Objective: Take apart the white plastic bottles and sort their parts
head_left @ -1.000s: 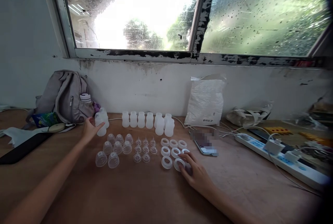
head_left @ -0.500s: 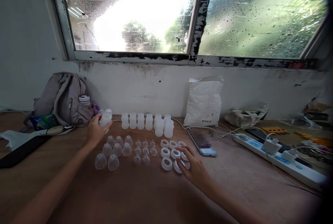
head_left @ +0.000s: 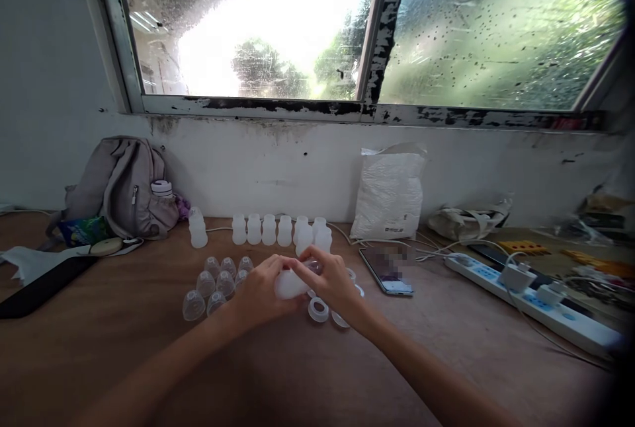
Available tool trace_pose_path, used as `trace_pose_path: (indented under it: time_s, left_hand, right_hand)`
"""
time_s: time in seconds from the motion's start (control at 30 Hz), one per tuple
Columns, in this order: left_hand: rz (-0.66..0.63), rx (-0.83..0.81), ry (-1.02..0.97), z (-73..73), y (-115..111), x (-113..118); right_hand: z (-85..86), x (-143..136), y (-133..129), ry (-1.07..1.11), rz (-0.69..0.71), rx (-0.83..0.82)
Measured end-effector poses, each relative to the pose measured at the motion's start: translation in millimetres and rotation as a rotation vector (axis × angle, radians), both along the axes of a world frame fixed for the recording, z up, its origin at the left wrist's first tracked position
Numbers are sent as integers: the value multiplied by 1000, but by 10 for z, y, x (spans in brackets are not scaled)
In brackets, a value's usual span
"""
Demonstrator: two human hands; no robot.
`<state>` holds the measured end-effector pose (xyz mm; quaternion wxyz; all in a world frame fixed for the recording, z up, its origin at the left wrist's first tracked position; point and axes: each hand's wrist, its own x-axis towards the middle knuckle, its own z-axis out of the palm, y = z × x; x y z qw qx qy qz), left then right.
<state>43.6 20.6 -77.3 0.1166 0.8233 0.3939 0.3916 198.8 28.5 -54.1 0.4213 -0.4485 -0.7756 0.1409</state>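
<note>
Just above the tabletop [head_left: 297,374], the left hand [head_left: 260,288] is curled around a white bottle [head_left: 289,285], held tilted with its clear top [head_left: 314,267] towards the right hand [head_left: 337,281], whose thumb and fingers are closed about that end; the fingertips are partly hidden. To work well here, the left hand should grip firmly without squeezing the body, while the right keeps its pull in line with the bottle. Lifting both hands a little would help, as the white rings [head_left: 318,310] lie just under the right hand and could be knocked; the clear domed cups [head_left: 193,305] sit near the left. Half a second ago the left hand had the bottle out beside the backpack [head_left: 126,182] and the right was spread over the rings; now both meet at mid-table. Farther back, one capped bottle [head_left: 198,232] stands near the backpack, and the bottle row [head_left: 254,229] stays by the wall.
</note>
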Motion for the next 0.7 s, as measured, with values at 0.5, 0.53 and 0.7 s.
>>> trace_pose_path:
  time_s: [0.5, 0.53, 0.7]
  left_hand:
    - [-528, -1120, -318, -93, 41, -47]
    - [-553, -1185, -326, -87, 39, -68]
    - [-657, -1370, -356, -122, 61, -152]
  right_hand:
    - [-19, 54, 22, 25, 280, -34]
    - [-9, 61, 15, 34, 306, -54]
    - [-41, 82, 19, 22, 357, -103]
